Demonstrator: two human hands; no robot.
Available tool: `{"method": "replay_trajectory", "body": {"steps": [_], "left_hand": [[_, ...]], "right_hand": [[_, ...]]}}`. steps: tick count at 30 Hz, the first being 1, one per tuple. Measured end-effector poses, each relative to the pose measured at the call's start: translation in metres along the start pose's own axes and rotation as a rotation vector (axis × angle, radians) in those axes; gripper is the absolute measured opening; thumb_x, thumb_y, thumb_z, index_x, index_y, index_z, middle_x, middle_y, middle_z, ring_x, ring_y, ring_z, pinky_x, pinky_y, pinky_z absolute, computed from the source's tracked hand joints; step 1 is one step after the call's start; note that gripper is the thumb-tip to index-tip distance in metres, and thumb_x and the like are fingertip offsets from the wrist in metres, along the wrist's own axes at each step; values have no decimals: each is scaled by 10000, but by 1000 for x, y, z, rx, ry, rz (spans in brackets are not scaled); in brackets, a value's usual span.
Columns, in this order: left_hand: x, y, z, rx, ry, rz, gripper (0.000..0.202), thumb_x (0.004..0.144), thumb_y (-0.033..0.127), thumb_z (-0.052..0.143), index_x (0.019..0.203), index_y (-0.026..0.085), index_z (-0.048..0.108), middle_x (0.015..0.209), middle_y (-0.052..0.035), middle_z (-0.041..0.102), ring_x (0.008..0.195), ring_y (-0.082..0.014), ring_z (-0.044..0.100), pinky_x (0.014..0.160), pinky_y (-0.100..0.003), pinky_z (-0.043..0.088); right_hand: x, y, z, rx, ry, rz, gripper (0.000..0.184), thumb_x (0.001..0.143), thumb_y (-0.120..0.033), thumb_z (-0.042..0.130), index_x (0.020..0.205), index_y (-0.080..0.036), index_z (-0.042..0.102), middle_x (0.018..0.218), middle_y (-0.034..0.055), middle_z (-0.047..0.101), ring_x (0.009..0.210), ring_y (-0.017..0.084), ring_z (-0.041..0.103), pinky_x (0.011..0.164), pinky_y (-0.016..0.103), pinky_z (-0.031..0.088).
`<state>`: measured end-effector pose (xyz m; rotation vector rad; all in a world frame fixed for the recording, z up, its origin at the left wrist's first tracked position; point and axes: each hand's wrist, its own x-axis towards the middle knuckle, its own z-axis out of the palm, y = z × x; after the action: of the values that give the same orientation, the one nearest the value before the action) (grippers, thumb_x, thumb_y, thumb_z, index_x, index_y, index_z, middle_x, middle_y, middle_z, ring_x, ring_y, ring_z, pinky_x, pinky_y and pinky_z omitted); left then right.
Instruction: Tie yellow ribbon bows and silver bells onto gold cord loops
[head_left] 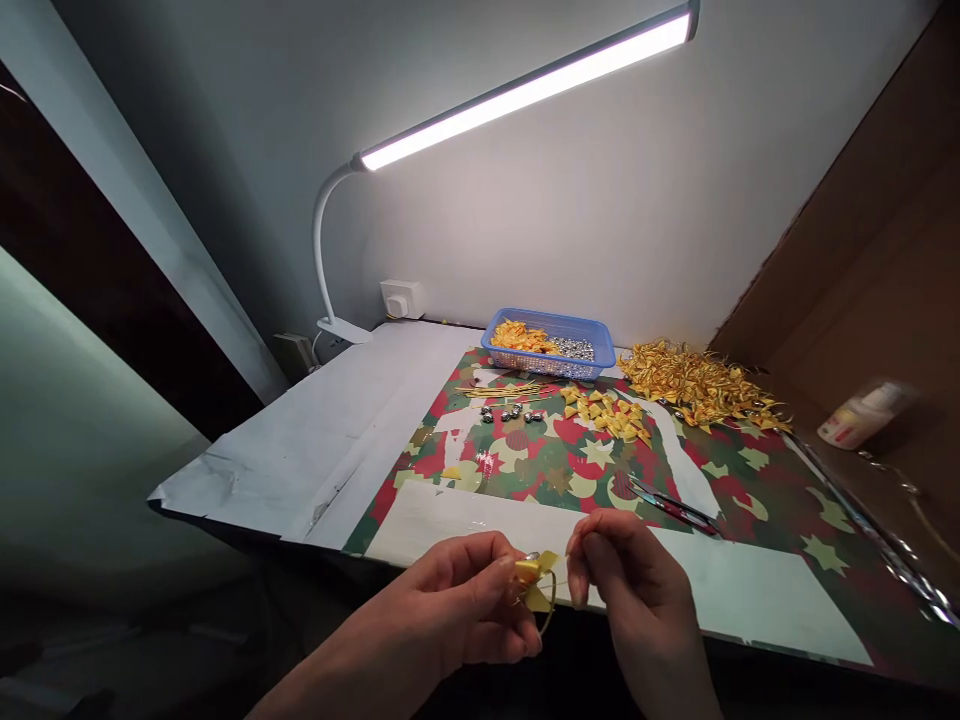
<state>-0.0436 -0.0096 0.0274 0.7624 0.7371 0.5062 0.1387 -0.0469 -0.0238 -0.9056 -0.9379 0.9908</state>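
Note:
My left hand (457, 605) is closed in a pinch on a small yellow ribbon bow with a silver bell (534, 578) at the near table edge. My right hand (626, 580) is pinched close beside it, its fingertips on a thin gold cord (551, 600) that loops down from the bow. Both hands hover just in front of the white strip of the table. Further back lie loose yellow ribbon pieces (611, 412), several silver bells (510, 412) and thin gold cords (499, 390).
A blue basket (499, 345) holds yellow pieces and bells. A heap of finished yellow bows (697, 380) lies at back right. Red-handled snips (675, 505) rest on the patterned cover (750, 480). A clamp lamp (525, 90) stands at the back; a small bottle (859, 415) lies right.

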Motion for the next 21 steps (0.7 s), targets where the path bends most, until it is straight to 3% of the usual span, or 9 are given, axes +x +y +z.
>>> {"method": "replay_trajectory", "body": {"steps": [4,12,21], "left_hand": [[1,2,3,112,5,6,318,857,422,793,784,173,608,710,-23,733,673,-107,654,683,-204,508],[12,-1,0,346,113,292,338,807,388,832,695,180,590,650,19,673,605,-130,622,610,-253,482],[7,-9,-2,399,77,248,287,847,320,798,725,167,588,624,38,635,570,-102,566,583,-239,452]], "right_hand": [[2,-6,-1,-36,21,-40,184,947,-350,670,824,-219,712,675,-30,616,524,72,564,554,196,495],[-3,0,-3,-82,-96,-13,175,1000,-320,591,865,-239,667,687,-32,606,566,92,559,598,222,478],[-4,-8,-8,-132,-139,-3,181,991,-326,595,872,-227,687,719,-12,624,546,94,540,575,239,474]]}}
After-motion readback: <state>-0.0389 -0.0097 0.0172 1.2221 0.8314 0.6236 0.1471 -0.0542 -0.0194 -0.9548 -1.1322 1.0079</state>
